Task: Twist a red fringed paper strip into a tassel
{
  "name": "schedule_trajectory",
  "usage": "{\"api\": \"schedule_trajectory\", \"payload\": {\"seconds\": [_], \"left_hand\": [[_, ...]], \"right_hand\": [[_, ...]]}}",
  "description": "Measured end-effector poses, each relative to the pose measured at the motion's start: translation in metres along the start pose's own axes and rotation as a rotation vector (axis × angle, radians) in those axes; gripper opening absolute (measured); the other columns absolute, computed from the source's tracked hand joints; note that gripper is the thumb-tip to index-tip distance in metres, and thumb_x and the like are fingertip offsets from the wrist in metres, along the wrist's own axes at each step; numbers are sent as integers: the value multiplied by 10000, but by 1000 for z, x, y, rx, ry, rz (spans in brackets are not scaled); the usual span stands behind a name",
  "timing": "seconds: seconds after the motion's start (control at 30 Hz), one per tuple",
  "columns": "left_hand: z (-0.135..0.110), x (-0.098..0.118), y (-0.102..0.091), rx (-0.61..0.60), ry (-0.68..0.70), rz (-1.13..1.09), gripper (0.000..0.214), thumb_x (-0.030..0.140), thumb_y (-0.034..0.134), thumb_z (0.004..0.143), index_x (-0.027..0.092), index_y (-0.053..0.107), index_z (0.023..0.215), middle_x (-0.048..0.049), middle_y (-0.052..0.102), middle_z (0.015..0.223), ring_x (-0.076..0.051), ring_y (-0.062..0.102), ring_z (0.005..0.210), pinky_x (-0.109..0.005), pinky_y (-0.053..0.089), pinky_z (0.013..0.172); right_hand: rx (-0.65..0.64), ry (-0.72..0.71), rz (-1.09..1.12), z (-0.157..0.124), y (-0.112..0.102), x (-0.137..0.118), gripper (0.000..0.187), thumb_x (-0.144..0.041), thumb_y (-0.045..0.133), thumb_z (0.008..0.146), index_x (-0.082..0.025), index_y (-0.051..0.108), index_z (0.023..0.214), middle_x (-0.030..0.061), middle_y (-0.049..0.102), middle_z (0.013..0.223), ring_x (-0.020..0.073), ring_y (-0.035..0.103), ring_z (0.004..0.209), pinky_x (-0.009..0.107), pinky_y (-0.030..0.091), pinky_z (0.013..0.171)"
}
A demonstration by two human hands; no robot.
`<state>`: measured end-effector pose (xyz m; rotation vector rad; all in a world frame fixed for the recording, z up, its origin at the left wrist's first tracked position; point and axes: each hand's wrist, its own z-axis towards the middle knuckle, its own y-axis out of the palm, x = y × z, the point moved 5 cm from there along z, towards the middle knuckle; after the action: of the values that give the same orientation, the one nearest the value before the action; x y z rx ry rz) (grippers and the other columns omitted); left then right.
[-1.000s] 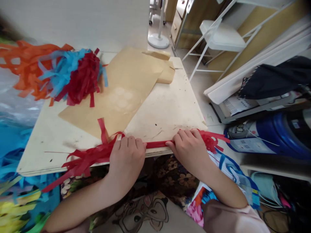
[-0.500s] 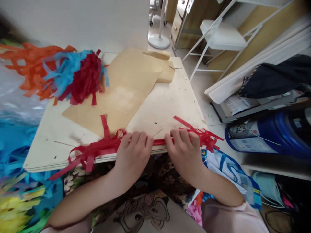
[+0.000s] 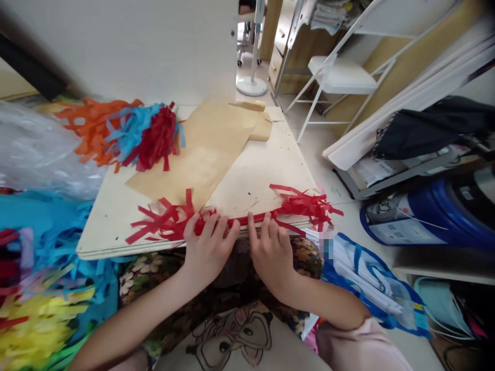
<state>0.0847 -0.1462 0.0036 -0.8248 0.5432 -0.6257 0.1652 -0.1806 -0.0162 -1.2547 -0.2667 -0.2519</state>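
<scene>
A red paper tassel (image 3: 305, 205) with fringed ends lies along the front edge of a pale wooden board (image 3: 266, 175). Its middle is twisted into a narrow cord. My left hand (image 3: 211, 247) bends its fingers over the cord beside the left fringe, holding it against the board. Close by on the right, my right hand (image 3: 273, 252) has its fingertips on the same cord, the index finger straighter than the others. Both palms face down, and what lies under the fingers is partly hidden.
Brown kraft paper (image 3: 201, 149) covers part of the board. Orange (image 3: 95, 129), light blue (image 3: 133, 129) and dark red tassels (image 3: 158, 136) rest at its back left. Blue (image 3: 58, 226) and yellow fringed paper (image 3: 50, 319) lie left. A blue bucket (image 3: 421, 211) and white folding chair (image 3: 344, 74) stand right.
My right hand has shifted left along the cord, closer to my left hand. More of the right fringe shows, and the ends look more spread. The view has tilted slightly.
</scene>
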Motion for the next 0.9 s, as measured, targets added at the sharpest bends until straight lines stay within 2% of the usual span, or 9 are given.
{"api": "schedule_trajectory", "payload": {"seconds": [0.13, 0.27, 0.4, 0.6, 0.77, 0.9], "left_hand": [[0, 1, 0, 61, 67, -15, 164, 128, 442, 755, 198, 578, 813, 17, 634, 817, -153, 521, 809, -389, 190, 896], [-6, 3, 0, 40, 65, -12, 198, 111, 432, 748, 163, 584, 865, -9, 637, 821, -165, 522, 814, -415, 160, 916], [-13, 11, 1, 15, 36, 18, 241, 99, 404, 752, 116, 574, 921, -47, 635, 868, -177, 511, 864, -433, 122, 936], [-14, 18, 2, -25, -17, 111, 258, 88, 389, 750, 92, 560, 943, -75, 623, 903, -162, 496, 900, -411, 117, 935], [-8, 17, 2, -4, -34, 124, 197, 99, 434, 730, 135, 582, 855, -39, 628, 804, -157, 504, 852, -382, 175, 894], [-4, 16, 3, -2, -40, 108, 181, 106, 447, 718, 161, 587, 821, -26, 606, 719, -163, 499, 798, -391, 227, 861]], "right_hand": [[-20, 19, 49, 1, 1, -5, 480, -62, 319, 750, -157, 359, 1218, 186, 574, 973, 258, 494, 852, 357, 234, 678], [-29, 34, -35, 1, 2, -9, 511, -87, 372, 738, -163, 323, 1240, 189, 580, 956, 271, 494, 857, 354, 232, 678], [-23, 28, -88, 1, 1, -8, 481, -119, 395, 743, -182, 361, 1218, 171, 587, 942, 263, 494, 831, 349, 229, 678], [43, 38, -34, -1, -1, 14, 350, -146, 404, 764, -163, 498, 1101, 118, 573, 974, 212, 453, 804, 329, 228, 686], [123, 78, 4, -7, 2, 38, 315, -130, 442, 735, -155, 542, 1033, 92, 532, 1040, 225, 379, 906, 347, 224, 742], [122, 145, 84, -9, 6, 51, 310, -141, 475, 699, -187, 557, 994, 94, 505, 1043, 238, 352, 943, 373, 226, 750]]}}
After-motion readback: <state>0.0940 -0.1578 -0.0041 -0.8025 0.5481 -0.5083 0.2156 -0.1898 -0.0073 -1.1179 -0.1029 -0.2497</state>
